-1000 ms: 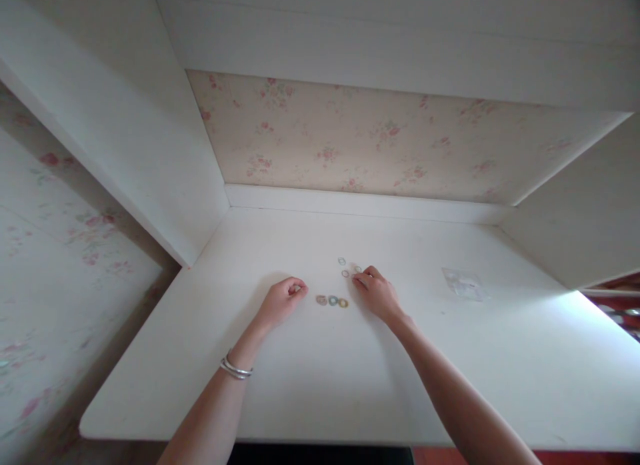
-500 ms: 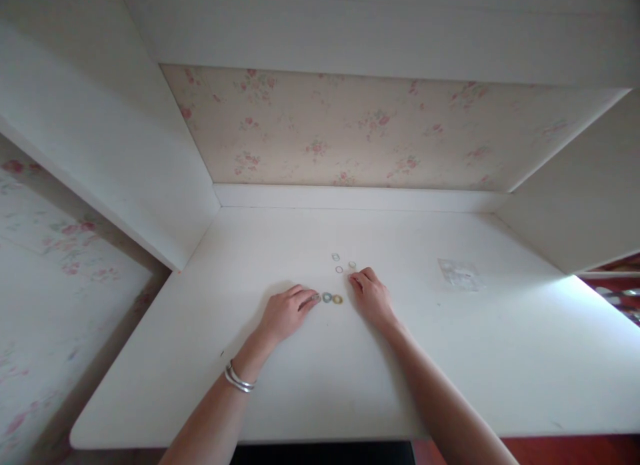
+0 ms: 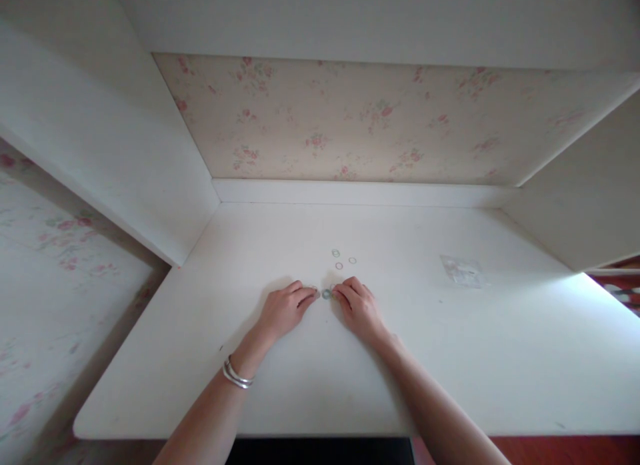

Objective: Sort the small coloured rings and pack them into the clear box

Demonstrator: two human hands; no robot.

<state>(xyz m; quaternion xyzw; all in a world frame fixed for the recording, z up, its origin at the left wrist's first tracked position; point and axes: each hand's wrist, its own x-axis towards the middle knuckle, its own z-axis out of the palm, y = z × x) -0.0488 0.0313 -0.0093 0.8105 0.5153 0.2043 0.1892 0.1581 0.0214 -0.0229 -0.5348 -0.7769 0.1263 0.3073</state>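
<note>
Both hands rest on the white desk [image 3: 310, 378], their fingertips meeting around a short row of small rings. Only a blue-grey ring [image 3: 327, 293] shows between them; the rings on either side of it lie hidden under the fingertips. My left hand [image 3: 284, 311] lies flat with its fingers stretched toward the row, a silver bangle [image 3: 236, 375] on its wrist. My right hand [image 3: 358, 308] comes in from the right, fingers slightly curled, tips at the row's right end. Three thin, pale rings [image 3: 339, 265] lie loose just beyond the hands.
A small clear plastic bag [image 3: 461, 270] lies on the desk to the right. The desk sits in an alcove with white side panels [image 3: 125, 151], a shelf overhead and flowered wallpaper [image 3: 350, 118] behind. The front edge is close to my forearms.
My left hand has slid right onto the left end of the ring row. My right hand has moved down-left from the loose rings onto the row's right end, covering the yellow ring.
</note>
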